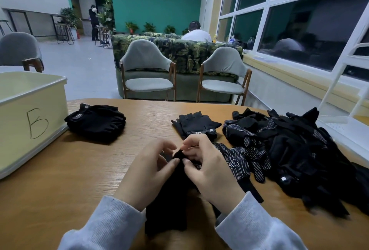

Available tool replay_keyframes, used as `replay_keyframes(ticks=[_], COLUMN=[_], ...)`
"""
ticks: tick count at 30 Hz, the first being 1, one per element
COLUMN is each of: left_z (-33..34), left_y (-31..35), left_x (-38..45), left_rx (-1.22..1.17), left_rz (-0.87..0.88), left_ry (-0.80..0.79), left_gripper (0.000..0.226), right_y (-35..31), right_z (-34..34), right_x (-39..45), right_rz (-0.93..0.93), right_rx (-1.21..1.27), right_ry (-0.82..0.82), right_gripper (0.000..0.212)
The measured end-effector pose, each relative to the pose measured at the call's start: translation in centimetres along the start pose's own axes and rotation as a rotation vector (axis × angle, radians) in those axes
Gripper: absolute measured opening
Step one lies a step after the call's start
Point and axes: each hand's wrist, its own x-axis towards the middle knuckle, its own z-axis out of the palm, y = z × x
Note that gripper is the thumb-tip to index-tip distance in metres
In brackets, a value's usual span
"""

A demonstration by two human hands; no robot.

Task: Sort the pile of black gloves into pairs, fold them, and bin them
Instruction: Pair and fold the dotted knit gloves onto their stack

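Both hands meet low over the wooden counter (60, 189), working one black glove (169, 199). The left hand (147, 173) curls its thumb and fingers round the glove's upper edge, and the right hand (207, 169) pinches the same edge from the other side, thumb against forefinger. The glove hangs from that grip toward the person, a plain dark knit with no print showing, its lower part lying between the grey sleeves (111, 223).

Just right of the held glove lies a dotted glove (241, 161), palm up, covered in small white grip dots and bearing a white square logo whose letters cannot be made out. Just beyond the held glove sits a fingerless pair (196, 123), laid flat with the cut-off fingers pointing away; its wrist strap carries white lettering that reads, upside down, like "5.11", with a small white tag beside it.

Further right of the held glove spreads the unsorted pile (295, 149), a loose heap of black gloves, some dotted, some plain, one with a small white tag near its cuff.

Left of and beyond the held glove rests a folded stack (95, 121) of fingerless gloves, its strap showing the same white lettering. Just left of that stack stands a pale bin (32, 110), with a large "B" handwritten in dark marker on its near wall.

Behind the counter stand two grey chairs (147, 70).
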Motion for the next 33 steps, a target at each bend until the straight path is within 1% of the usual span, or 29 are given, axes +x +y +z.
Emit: replay_keyframes(ticks=[3, 6, 9, 11, 12, 14, 16, 17, 19, 20, 21, 24, 26, 28, 31, 33], left_z=[0.2, 0.1, -0.2, -0.3, -0.3, -0.4, -0.5, -0.6, -1.1, -1.3, -1.4, -1.8, -2.0, -2.1, -2.1, -2.0], left_y=[-0.1, -0.3, 0.0, 0.5, 0.7, 1.1, 0.9, 0.6, 0.1, 0.1, 0.3, 0.8, 1.0, 1.1, 1.4, 1.5], left_x=[-0.1, 0.0, -0.1, -0.1, -0.1, -0.2, -0.2, -0.2, -0.1, -0.1, -0.1, 0.1, 0.4, 0.6, 0.7, 0.8], left_rx=[0.060, 0.013, -0.203, -0.363, -0.416, -0.466, -0.378, -0.263, 0.011, 0.110, 0.158, 0.147, 0.106, 0.033, -0.162, -0.233], left_rz=[0.018, -0.002, -0.044, -0.075, -0.073, -0.045, -0.015, 0.018, 0.101, 0.123, 0.128, 0.131, 0.150, 0.127, 0.004, -0.028], left_ry=[0.023, 0.099, 0.191, 0.212, 0.216, 0.201, 0.158, 0.137, 0.093, 0.083, 0.076, 0.068, 0.069, 0.090, 0.116, 0.119], left_gripper=[0.022, 0.024, 0.023, 0.029, 0.031, 0.032, 0.040, 0.044, 0.045, 0.045, 0.043, 0.037, 0.027, 0.022, 0.025, 0.023], right_y=[0.0, 0.3, 0.5, 0.6, 0.6, 0.6, 0.7, 0.6, 0.4, 0.1, -0.1, -0.7, -1.0, -1.3, -1.2, -0.9], right_z=[0.3, 0.1, -0.8, -1.2, -1.3, -1.3, -1.3, -1.4, -1.5, -1.5, -1.4, -1.0, -1.0, -1.3, -1.7, -1.5], right_x=[-0.2, -0.3, -0.3, -0.3, -0.2, 0.0, 0.2, 0.3, 0.4, 0.5, 0.6, 0.9, 1.2, 1.6, 2.1, 2.1], right_rz=[-0.003, 0.019, 0.083, 0.142, 0.158, 0.139, 0.099, 0.076, 0.024, -0.004, -0.032, -0.088, -0.097, -0.024, 0.206, 0.254], right_rx=[0.017, 0.005, -0.072, -0.101, -0.118, -0.180, -0.204, -0.202, -0.200, -0.203, -0.209, -0.219, -0.220, -0.203, -0.179, -0.166], right_ry=[-0.006, 0.029, 0.025, 0.010, 0.014, 0.052, 0.104, 0.121, 0.141, 0.153, 0.163, 0.169, 0.165, 0.132, 0.010, -0.017], right_gripper=[0.041, 0.044, 0.048, 0.047, 0.042, 0.027, 0.014, 0.011, 0.012, 0.014, 0.016, 0.018, 0.018, 0.021, 0.036, 0.029])
